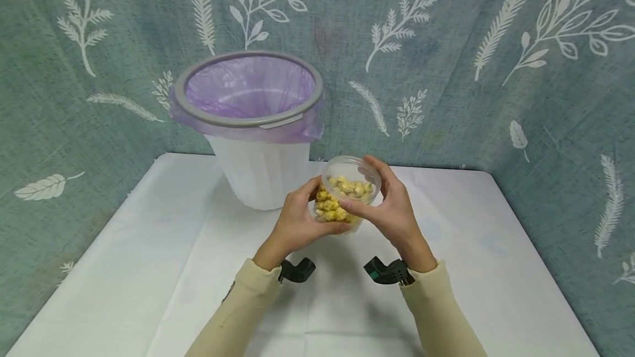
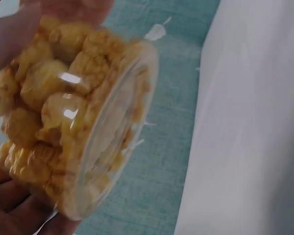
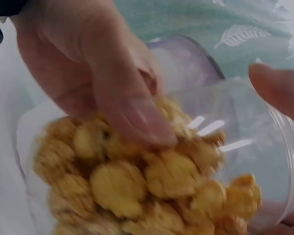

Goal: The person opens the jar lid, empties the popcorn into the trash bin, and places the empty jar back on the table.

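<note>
A clear plastic tub of yellow, caramel-coated popcorn is held between both hands above the white table. My left hand grips the lower body of the tub, thumb along the near side. Around the round upper rim curls my right hand, its thumb at the near edge and fingers at the far one. The tub tilts, its round top facing me in the head view. Popcorn fills much of it, with a see-through gap near the rim. In the left wrist view the tub's round end shows.
Behind and left of the hands stands a white bin with a grey rim and a purple bag liner. A white cloth covers the table. Green leaf-patterned fabric hangs around its back and sides.
</note>
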The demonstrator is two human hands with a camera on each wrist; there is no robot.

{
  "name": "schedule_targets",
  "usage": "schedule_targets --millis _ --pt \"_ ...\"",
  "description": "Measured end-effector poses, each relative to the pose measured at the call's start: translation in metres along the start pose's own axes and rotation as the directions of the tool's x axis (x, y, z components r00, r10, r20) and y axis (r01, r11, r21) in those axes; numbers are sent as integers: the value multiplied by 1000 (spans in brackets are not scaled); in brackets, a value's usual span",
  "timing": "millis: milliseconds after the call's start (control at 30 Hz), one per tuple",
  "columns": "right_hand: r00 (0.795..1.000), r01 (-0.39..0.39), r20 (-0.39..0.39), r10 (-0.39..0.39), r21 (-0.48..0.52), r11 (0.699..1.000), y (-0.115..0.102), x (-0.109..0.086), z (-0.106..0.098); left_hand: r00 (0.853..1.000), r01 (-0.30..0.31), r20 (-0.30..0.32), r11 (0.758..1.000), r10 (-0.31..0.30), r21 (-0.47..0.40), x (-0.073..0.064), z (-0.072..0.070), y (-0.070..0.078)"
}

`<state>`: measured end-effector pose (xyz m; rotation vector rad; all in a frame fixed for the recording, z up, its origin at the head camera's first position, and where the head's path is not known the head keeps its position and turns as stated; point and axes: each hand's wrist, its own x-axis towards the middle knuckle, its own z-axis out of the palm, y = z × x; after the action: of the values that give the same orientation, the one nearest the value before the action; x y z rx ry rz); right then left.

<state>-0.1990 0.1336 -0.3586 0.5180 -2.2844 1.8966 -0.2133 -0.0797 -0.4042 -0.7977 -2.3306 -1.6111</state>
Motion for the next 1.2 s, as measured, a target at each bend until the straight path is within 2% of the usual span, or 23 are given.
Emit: schedule_targets --millis 133,300,367,433,500,567,633,700,767,867,1000,1100,1200 --pt "990 3 138 -15 82 997 1 2 -11 995 37 91 998 -32 -50 0 -8 0" --pt "942 -2 327 -69 211 978 3 4 -24 974 50 225 990 -20 -130 0 -20 2" --pt "925 -5 369 -93 256 967 4 4 -27 967 47 256 988 -7 -150 0 -24 3" --pt "917 0 382 -115 286 958 6 6 -28 965 44 262 987 -2 -156 0 -26 4" --pt "921 4 370 -123 306 952 7 6 -28 971 44 239 988 -7 -147 0 -25 4" --pt "936 6 331 -117 317 949 8 5 -27 983 41 184 990 -16 -134 0 -24 5" --pt "959 18 263 -102 305 952 9 4 -23 995 36 100 993 -25 -112 0 -21 6" --pt "979 45 180 -97 271 962 9 4 -16 1000 22 -1 997 -22 -75 0 -16 6" --pt "991 76 92 -97 207 975 8 3 -7 995 3 -97 1000 -5 -26 0 -10 7" --pt "995 104 -10 -104 109 989 7 3 6 980 -5 -200 998 19 70 0 -1 8" --pt "990 113 -90 -109 41 993 6 2 17 970 10 -243 989 27 149 0 7 9" --pt "986 120 -119 -115 34 992 5 2 18 972 14 -232 988 22 156 0 8 10" --pt "988 115 -110 -109 53 992 5 2 16 980 13 -201 991 14 135 0 6 10"
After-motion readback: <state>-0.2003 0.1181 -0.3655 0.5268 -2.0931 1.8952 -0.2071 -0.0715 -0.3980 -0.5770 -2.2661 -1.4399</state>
